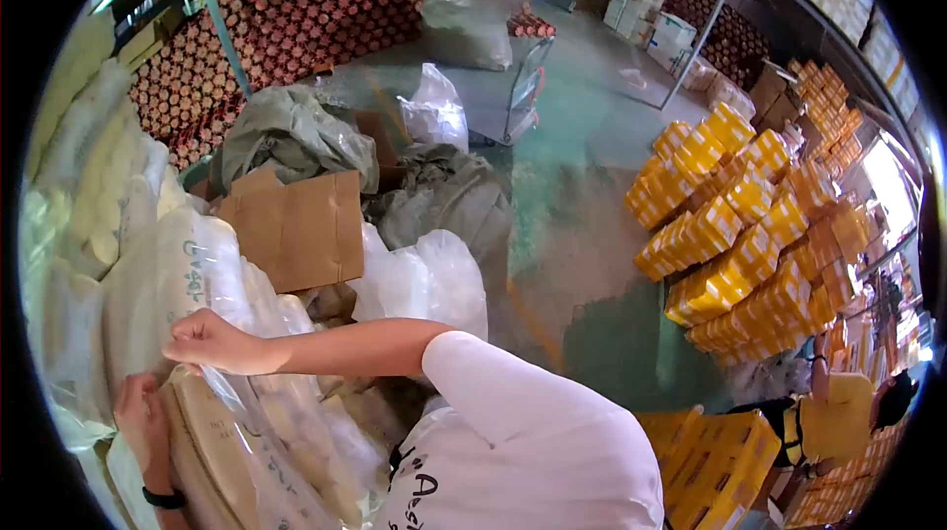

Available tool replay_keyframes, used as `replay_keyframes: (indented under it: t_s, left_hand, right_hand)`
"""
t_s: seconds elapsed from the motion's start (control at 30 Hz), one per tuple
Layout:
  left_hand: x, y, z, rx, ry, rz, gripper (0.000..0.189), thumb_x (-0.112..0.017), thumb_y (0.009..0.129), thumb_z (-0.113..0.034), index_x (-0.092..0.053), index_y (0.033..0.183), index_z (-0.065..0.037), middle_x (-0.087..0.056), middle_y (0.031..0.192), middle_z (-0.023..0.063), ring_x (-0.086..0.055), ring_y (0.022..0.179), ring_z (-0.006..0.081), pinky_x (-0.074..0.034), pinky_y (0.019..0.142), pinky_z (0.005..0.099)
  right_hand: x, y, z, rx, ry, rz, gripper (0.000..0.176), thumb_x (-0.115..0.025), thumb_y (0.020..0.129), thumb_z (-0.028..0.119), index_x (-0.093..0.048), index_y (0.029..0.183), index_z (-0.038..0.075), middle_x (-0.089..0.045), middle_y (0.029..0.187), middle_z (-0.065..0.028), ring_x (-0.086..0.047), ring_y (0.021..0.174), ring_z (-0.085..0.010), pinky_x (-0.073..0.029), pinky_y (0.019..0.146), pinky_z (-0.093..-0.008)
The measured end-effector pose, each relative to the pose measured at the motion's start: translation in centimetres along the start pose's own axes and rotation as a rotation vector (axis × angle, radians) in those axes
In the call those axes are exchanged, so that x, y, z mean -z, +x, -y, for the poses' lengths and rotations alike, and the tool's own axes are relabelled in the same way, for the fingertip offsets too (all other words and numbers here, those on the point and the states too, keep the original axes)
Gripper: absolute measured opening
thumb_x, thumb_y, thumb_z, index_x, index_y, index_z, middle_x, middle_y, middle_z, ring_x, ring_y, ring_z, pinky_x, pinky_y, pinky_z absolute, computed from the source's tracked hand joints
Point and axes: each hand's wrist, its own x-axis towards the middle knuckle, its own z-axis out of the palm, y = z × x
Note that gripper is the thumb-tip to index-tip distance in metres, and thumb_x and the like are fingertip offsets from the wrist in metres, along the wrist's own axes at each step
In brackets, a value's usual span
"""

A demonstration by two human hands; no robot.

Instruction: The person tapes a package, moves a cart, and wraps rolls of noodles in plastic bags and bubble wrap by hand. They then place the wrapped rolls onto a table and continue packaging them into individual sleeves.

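Observation:
My right hand (212, 342) is closed in a pinch on the clear film of a plastic bag (237, 431), with the arm stretched across to the left. The bag wraps a stack of brown, flat pieces with faint writing on the film. Lower down, my left hand (144, 421), with a black band at the wrist, has its fingers curled at the bag's upper left edge; its grip is partly hidden. Right behind both hands stands a large, pale filled plastic bag (178, 273) with handwriting on it.
Brown cardboard (301, 234), grey sacks (296, 135) and white plastic bags (434, 283) lie beyond the hands. Yellow cartons (730, 224) are stacked on the right, near a person in a yellow top (837, 416). A trolley (518, 101) stands on the green floor (562, 135).

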Motion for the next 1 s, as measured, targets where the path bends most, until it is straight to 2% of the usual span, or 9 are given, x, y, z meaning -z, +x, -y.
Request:
replay_keyframes:
  t_s: [0.2, 0.33, 0.43, 0.57, 0.67, 0.73, 0.8, 0.9, 1.0]
  left_hand:
    - [-0.7, -1.1, 2.3, -0.018, 0.024, 0.035, 0.007, -0.047, 0.073, 0.002, -0.05, 0.08, 0.0, -0.05, 0.076, 0.0149, -0.05, 0.075, 0.034, -0.04, 0.067, 0.0416]
    - [-0.5, -0.6, 0.9, -0.021, -0.015, 0.089, 0.01, -0.045, 0.072, 0.003, -0.05, 0.08, 0.001, -0.05, 0.079, 0.0148, -0.05, 0.077, 0.0339, -0.041, 0.069, 0.0415]
    - [-0.1, -0.5, 0.6, 0.055, -0.03, 0.158, 0.015, -0.044, 0.07, 0.004, -0.05, 0.083, 0.001, -0.05, 0.084, 0.0157, -0.049, 0.082, 0.0349, -0.04, 0.073, 0.0421]
    - [1.2, 0.2, -2.1, -0.009, -0.079, 0.121, 0.026, -0.044, 0.069, 0.005, -0.051, 0.093, 0.0, -0.049, 0.097, 0.0182, -0.048, 0.092, 0.0364, -0.04, 0.081, 0.0424]
    - [4.4, -2.5, -4.9, -0.08, 0.016, 0.355, 0.026, -0.055, 0.068, -0.001, -0.052, 0.095, 0.001, -0.049, 0.105, 0.0199, -0.047, 0.099, 0.0363, -0.04, 0.088, 0.0387]
    - [8.5, -3.1, -9.1, 0.4, -0.115, 0.983, 0.038, -0.064, 0.07, -0.011, -0.054, 0.103, 0.004, -0.05, 0.109, 0.0224, -0.046, 0.108, 0.0401, -0.037, 0.096, 0.0405]
    - [6.3, -9.6, -3.5, 0.484, -0.249, 1.378, 0.038, -0.066, 0.076, -0.027, -0.062, 0.109, -0.009, -0.055, 0.087, 0.0104, -0.054, 0.072, 0.0227, -0.049, 0.069, 0.0363]
    - [12.7, -9.0, -14.1, -0.109, -0.087, 0.684, 0.043, -0.068, 0.08, -0.035, -0.053, 0.102, -0.002, -0.053, 0.089, 0.0157, -0.053, 0.087, 0.0312, -0.042, 0.079, 0.0432]
    - [10.4, -11.0, -14.1, -0.025, -0.038, 0.527, 0.037, -0.073, 0.068, -0.022, -0.052, 0.09, -0.001, -0.05, 0.079, 0.014, -0.051, 0.078, 0.0339, -0.041, 0.073, 0.0432]
  right_hand:
    - [5.3, -3.5, -0.7, 0.2, -0.728, -0.005, 0.038, -0.056, 0.089, 0.018, -0.038, 0.06, 0.0, -0.037, 0.053, -0.0139, -0.034, 0.045, -0.0241, -0.031, 0.046, -0.0355]
    - [6.4, -12.5, -4.8, -0.026, -0.722, 0.085, 0.035, -0.058, 0.087, 0.014, -0.039, 0.061, 0.001, -0.04, 0.053, -0.0147, -0.041, 0.048, -0.0327, -0.035, 0.048, -0.0401]
    - [2.6, -14.9, -5.7, 0.323, -0.892, -0.008, 0.03, -0.058, 0.085, 0.011, -0.039, 0.063, 0.002, -0.041, 0.053, -0.0128, -0.044, 0.05, -0.0333, -0.038, 0.052, -0.0401]
    - [1.5, -15.8, -6.2, -0.03, -0.78, 0.139, 0.021, -0.06, 0.079, 0.009, -0.041, 0.076, 0.003, -0.049, 0.072, -0.0129, -0.049, 0.064, -0.0331, -0.041, 0.061, -0.0399]
    - [2.5, -14.5, -1.9, -0.11, -0.844, 0.126, 0.028, -0.063, 0.076, 0.015, -0.043, 0.092, 0.004, -0.049, 0.093, -0.0156, -0.049, 0.085, -0.0345, -0.041, 0.075, -0.0402]
    - [2.4, -13.4, 1.5, 0.189, -1.009, 0.015, 0.042, -0.065, 0.073, 0.023, -0.043, 0.103, 0.004, -0.046, 0.103, -0.0176, -0.045, 0.099, -0.0367, -0.039, 0.082, -0.0429]
    - [1.1, -12.0, 6.0, 0.29, -1.032, 0.163, 0.047, -0.066, 0.072, 0.027, -0.043, 0.105, 0.001, -0.042, 0.109, -0.0184, -0.04, 0.107, -0.0385, -0.033, 0.092, -0.0457]
    - [-2.3, -12.5, 6.8, 0.336, -0.862, 0.413, 0.055, -0.068, 0.068, 0.033, -0.044, 0.103, -0.001, -0.041, 0.109, -0.0191, -0.04, 0.107, -0.0384, -0.033, 0.091, -0.0474]
    - [-5.6, -13.3, 6.1, 0.408, -0.799, 0.52, 0.078, -0.073, 0.059, 0.051, -0.043, 0.106, -0.004, -0.042, 0.106, -0.0187, -0.04, 0.102, -0.0354, -0.032, 0.087, -0.0467]
